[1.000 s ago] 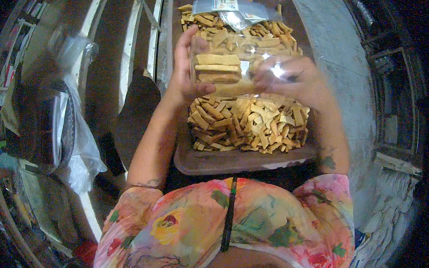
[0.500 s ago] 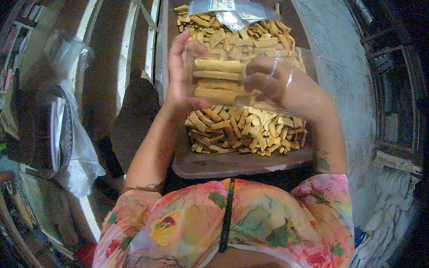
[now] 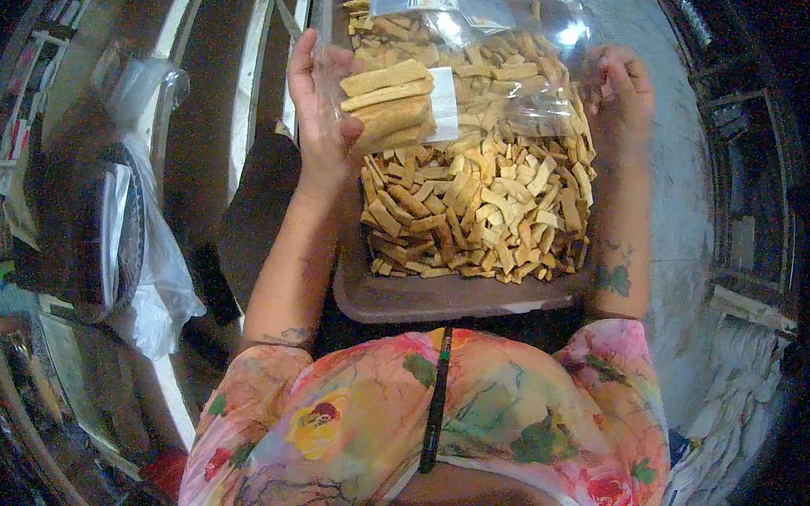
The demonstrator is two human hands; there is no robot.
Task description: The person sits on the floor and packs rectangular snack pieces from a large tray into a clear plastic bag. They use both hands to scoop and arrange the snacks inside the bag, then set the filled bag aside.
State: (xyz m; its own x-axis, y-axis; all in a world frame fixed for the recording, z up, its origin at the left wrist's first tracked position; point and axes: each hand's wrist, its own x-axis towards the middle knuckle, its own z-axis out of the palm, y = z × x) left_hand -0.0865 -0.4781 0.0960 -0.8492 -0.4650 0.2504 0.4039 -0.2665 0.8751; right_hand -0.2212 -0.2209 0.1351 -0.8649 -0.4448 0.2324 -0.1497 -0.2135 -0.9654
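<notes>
My left hand (image 3: 320,95) grips one end of a clear plastic bag (image 3: 515,121), thumb toward me and fingers behind it. Several thick tan sticks (image 3: 387,94) lie stacked inside at that end, with a small white slip (image 3: 445,102) beside them. At the bag's right end, my right hand (image 3: 624,85) has its fingers curled and pressed together on the plastic edge. Below the bag is a brown plastic tub (image 3: 457,308) heaped with short tan pieces (image 3: 472,211). Flat printed packets (image 3: 439,3) lie on the heap's far end.
On the left, a whitish plastic bag (image 3: 156,303) hangs by a dark rounded object, near pale slanted bars (image 3: 183,17). Grey floor (image 3: 680,223) runs along the right, with a dark rack (image 3: 752,181) beyond it and stacked pale sheets (image 3: 730,393) lower down.
My right hand has come out from over the sticks and moved right to the bag's edge. The bag has risen and tilted, and a white slip now shows beside the sticks.
</notes>
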